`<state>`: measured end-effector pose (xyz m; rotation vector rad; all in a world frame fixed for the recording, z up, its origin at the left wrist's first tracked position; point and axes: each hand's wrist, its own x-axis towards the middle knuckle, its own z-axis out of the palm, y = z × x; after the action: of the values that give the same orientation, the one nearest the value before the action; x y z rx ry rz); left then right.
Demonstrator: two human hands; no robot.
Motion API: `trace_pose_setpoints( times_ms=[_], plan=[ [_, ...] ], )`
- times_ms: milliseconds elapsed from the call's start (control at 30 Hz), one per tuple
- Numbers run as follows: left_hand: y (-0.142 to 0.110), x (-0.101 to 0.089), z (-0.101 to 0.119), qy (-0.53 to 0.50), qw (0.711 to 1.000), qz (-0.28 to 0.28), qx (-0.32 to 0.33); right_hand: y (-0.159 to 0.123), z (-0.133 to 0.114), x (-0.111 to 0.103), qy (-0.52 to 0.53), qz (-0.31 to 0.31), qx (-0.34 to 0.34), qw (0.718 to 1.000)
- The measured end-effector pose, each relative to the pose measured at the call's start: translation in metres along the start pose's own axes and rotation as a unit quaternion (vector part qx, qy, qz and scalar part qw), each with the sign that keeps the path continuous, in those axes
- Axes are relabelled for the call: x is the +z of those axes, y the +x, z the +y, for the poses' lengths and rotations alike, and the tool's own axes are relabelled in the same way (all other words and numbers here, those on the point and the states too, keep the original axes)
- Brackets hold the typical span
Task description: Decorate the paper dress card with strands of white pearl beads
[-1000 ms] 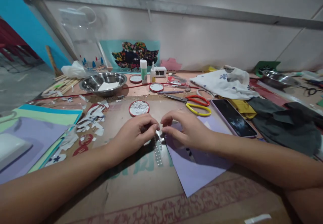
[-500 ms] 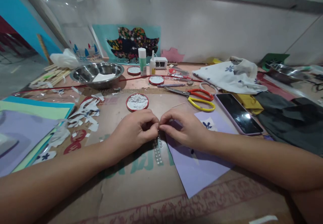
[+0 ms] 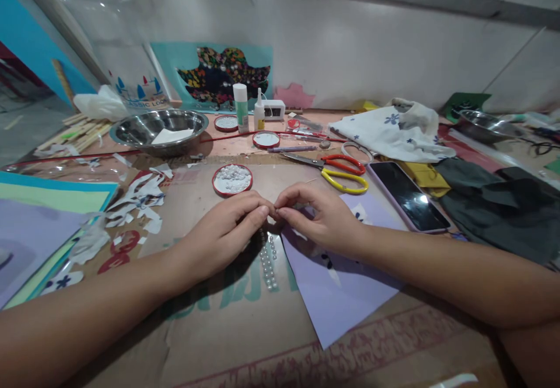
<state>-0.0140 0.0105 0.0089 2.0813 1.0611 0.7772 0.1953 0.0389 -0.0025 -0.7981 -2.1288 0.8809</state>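
My left hand [image 3: 234, 224] is closed, thumb pressed against the fingers, over the top end of a clear strip of pearl beads [image 3: 268, 268]. The strip's lower part shows below the fingers in short rows. My right hand [image 3: 321, 216] pinches thumb and fingertip together, touching the left fingertips. Whatever lies in that pinch is too small to make out. Beneath the right hand lies a purple sheet [image 3: 336, 312] with pieces of white flower-print cloth on it. Just beyond the left hand sits a red-rimmed round lid [image 3: 232, 179] holding pearl beads.
Red-and-yellow-handled scissors [image 3: 343, 172] and a phone [image 3: 409, 195] lie beyond my right hand. A steel bowl [image 3: 160, 134], glue stick [image 3: 240, 108] and small glue bottle [image 3: 259, 114] stand at the back. Cloth scraps [image 3: 140, 198] and coloured sheets [image 3: 39, 224] are on the left.
The view has tilted down and shifted slightly. My left thumb has straightened and moved over the fingertips, while both hands stay together above the pearl strip.
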Motion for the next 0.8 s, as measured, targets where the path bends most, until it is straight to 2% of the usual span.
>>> trace_pose_setpoints(
  times_ms=[167,300,467,567,667,800],
  plan=[
    [0.0,0.0,-0.002,0.008,1.0,-0.002,-0.021,-0.001,0.001,-0.001,-0.027,-0.002,-0.018,0.999],
    [0.0,-0.002,0.0,0.048,0.998,0.027,-0.038,-0.001,0.001,-0.002,-0.042,-0.004,-0.027,0.999],
    [-0.001,-0.008,0.001,0.103,0.994,0.037,-0.028,-0.001,0.004,-0.004,-0.075,-0.016,-0.052,0.996],
    [0.0,-0.019,0.0,0.131,0.991,0.02,-0.017,-0.001,0.005,-0.005,-0.101,-0.029,-0.082,0.991],
    [0.002,-0.038,-0.001,0.17,0.984,0.034,-0.03,-0.001,0.005,-0.006,-0.115,-0.044,-0.107,0.987],
    [0.007,-0.064,-0.002,0.201,0.978,0.036,-0.044,-0.001,0.005,-0.007,-0.114,-0.046,-0.106,0.987]
  ],
)
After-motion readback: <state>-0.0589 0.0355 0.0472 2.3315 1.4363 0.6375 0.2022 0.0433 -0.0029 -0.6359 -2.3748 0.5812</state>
